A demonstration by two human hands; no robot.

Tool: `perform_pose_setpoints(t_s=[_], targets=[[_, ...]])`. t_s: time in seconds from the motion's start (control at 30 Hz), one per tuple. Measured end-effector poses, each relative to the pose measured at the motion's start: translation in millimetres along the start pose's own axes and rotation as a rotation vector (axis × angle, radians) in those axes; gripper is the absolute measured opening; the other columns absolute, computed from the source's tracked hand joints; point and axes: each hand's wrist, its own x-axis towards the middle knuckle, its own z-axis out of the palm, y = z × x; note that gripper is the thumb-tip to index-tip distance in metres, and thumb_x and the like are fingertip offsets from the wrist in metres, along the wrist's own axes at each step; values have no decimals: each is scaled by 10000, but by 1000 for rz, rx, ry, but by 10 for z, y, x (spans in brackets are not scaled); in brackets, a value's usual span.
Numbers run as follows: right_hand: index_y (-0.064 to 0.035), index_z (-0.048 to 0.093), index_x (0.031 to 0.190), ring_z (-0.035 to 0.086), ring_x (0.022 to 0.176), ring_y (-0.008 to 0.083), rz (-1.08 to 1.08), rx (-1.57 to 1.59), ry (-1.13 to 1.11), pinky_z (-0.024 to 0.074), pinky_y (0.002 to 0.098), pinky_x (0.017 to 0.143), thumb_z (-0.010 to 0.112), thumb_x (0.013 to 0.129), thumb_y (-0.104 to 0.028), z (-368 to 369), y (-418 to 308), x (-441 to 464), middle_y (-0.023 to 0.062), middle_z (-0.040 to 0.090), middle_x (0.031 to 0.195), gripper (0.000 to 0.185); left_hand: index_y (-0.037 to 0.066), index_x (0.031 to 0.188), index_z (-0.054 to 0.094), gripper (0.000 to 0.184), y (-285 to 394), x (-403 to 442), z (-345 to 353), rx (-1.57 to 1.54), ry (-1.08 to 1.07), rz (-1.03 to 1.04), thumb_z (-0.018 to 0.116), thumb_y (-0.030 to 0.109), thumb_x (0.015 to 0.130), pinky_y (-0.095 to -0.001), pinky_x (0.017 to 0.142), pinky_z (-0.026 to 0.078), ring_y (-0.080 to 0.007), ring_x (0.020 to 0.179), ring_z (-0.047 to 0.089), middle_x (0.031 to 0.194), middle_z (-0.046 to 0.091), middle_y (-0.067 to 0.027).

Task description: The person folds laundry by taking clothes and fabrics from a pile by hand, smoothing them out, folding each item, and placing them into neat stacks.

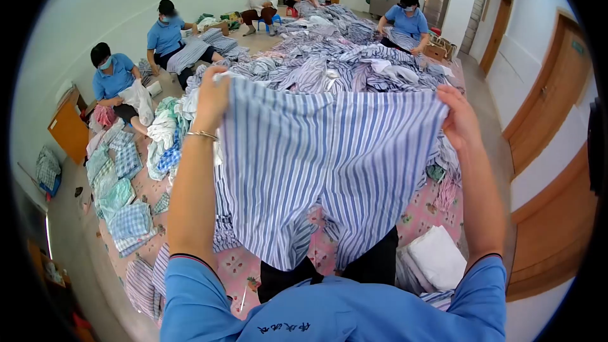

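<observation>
Blue-and-white striped trousers (332, 152) hang stretched out in front of me, waistband up and legs dangling toward my lap. My left hand (212, 101) is closed on the waistband's left corner. At the opposite corner, my right hand (457, 117) pinches the waistband, its fingers partly behind the cloth. Behind the trousers rises a large heap of striped clothes (354, 57), partly hidden by them.
Folded checked clothes (132, 218) lie in rows at the left. Folded striped clothes (144, 285) sit near my left side, and a folded white cloth (436, 256) at my right. Several co-workers sit around the heap, one person (405, 22) at the back right. A pink patterned sheet (237, 272) covers the floor.
</observation>
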Motion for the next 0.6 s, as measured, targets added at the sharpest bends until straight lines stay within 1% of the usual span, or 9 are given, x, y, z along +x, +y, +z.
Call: perform_pose_setpoints(t_s=[0.1, 0.17, 0.23, 0.33, 0.43, 0.5, 0.53, 0.57, 0.6], targets=[[-23, 597, 1059, 607, 791, 121, 108, -28, -180, 500, 266, 685, 613, 844, -81, 483, -25, -491, 44, 632, 895, 223, 116, 1063, 553, 180, 708, -637, 726, -186, -231, -35, 555, 123, 883, -225, 459, 309, -46, 541, 383, 632, 447, 39], [8, 588, 1063, 613, 791, 128, 76, -209, -415, 500, 256, 707, 617, 839, -64, 704, -2, -717, 43, 637, 887, 237, 113, 1116, 546, 236, 1222, -1124, 1013, -176, -419, -26, 558, 89, 882, -192, 463, 286, -17, 526, 376, 645, 473, 67], [-18, 594, 1081, 592, 748, 93, 163, -309, -566, 481, 237, 691, 658, 790, -13, 837, 99, -811, 22, 621, 836, 299, 105, 1110, 549, 257, 1401, -1430, 1189, -332, -631, -28, 561, 31, 865, -194, 479, 284, -16, 549, 369, 649, 457, 62], [-32, 606, 1062, 570, 686, 97, -170, -785, -496, 457, 227, 658, 667, 768, -24, 850, 291, -880, 26, 608, 769, 300, 88, 1152, 526, 339, 1293, -1632, 1385, -142, -565, 241, 546, -42, 840, -196, 506, 289, -17, 577, 354, 649, 417, 64], [-63, 607, 1032, 595, 709, 142, -353, -823, -429, 457, 256, 649, 669, 724, -25, 773, 405, -827, 87, 613, 798, 317, 76, 1213, 487, 427, 1160, -1678, 1487, -379, -670, 125, 510, -92, 822, -196, 546, 291, -22, 614, 342, 659, 377, 61], [-56, 602, 1035, 586, 716, 150, -626, -916, -341, 453, 276, 647, 668, 728, -32, 726, 468, -755, 96, 609, 810, 316, 89, 1214, 481, 452, 1127, -1706, 1600, -475, -628, 206, 482, -93, 800, -238, 551, 347, -78, 585, 404, 640, 414, -7], [-53, 599, 1037, 582, 719, 155, -764, -958, -300, 450, 285, 646, 668, 729, -36, 715, 499, -733, 100, 607, 816, 316, 97, 1233, 468, 479, 1175, -1695, 1547, -369, -651, 204, 472, -93, 793, -250, 580, 380, -102, 609, 459, 676, 477, -41], [-40, 587, 1043, 570, 734, 160, -742, -928, -188, 440, 303, 643, 658, 771, -104, 779, 487, -747, 122, 611, 861, 289, 105, 1251, 454, 506, 1221, -1686, 1492, -263, -676, 204, 462, -93, 785, -261, 610, 414, -127, 632, 514, 711, 540, -76], [-35, 583, 1044, 569, 718, 165, -668, -874, -214, 439, 302, 636, 649, 786, -125, 774, 541, -710, 122, 614, 852, 281, 105, 1258, 447, 511, 1241, -1684, 1499, -306, -657, 211, 463, -90, 785, -269, 628, 423, -147, 655, 538, 734, 559, -87]])
